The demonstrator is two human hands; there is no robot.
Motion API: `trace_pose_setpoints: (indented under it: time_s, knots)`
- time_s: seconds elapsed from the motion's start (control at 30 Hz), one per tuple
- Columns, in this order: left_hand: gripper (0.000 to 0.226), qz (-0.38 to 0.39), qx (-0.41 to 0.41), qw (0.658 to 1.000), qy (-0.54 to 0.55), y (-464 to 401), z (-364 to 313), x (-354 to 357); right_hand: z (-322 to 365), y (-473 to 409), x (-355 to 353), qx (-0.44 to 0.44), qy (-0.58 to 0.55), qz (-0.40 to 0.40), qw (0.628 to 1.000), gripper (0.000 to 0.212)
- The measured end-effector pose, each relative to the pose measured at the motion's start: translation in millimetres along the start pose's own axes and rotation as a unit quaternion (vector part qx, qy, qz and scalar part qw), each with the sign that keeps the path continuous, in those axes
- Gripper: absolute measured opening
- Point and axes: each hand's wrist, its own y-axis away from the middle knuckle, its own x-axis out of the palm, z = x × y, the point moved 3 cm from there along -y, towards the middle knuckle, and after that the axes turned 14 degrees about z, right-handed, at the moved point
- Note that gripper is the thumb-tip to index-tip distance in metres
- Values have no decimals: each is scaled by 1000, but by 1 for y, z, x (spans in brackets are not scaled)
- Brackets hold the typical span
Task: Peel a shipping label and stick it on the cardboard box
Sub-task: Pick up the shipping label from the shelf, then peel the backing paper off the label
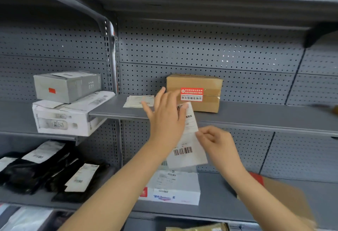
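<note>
A brown cardboard box (193,91) with a red and white sticker on its front stands on the grey middle shelf (256,115). In front of and below it I hold up a white shipping label (186,150) printed with barcodes. My left hand (166,119) covers the label's upper left, fingers spread, one fingertip on its top edge. My right hand (215,143) pinches the label's right edge between thumb and fingers. Whether the backing has come away I cannot tell.
More label sheets (137,100) lie on the shelf left of the box. A grey box (67,86) sits on a white box (67,117) at left. Black mailer bags (45,168) and a white parcel (173,188) lie on the lower shelf; brown cardboard (289,197) at lower right.
</note>
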Motion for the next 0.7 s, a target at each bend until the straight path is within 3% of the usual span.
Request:
trace_pose_setpoints:
  time_s: [0.07,0.2,0.3,0.7]
  knots:
    - [14,35,-24,998,51,14,-17,2,-3,28,-9,11,-20,20,1000,16]
    - [14,111,6,992,67,46,-43,6,0,71,-35,33,-101,74,992,9]
    - [12,160,46,985,54,71,-63,4,12,93,-60,23,-136,58,989,10]
    - [13,186,113,974,-58,115,-111,-16,30,136,-80,-3,-145,77,986,10]
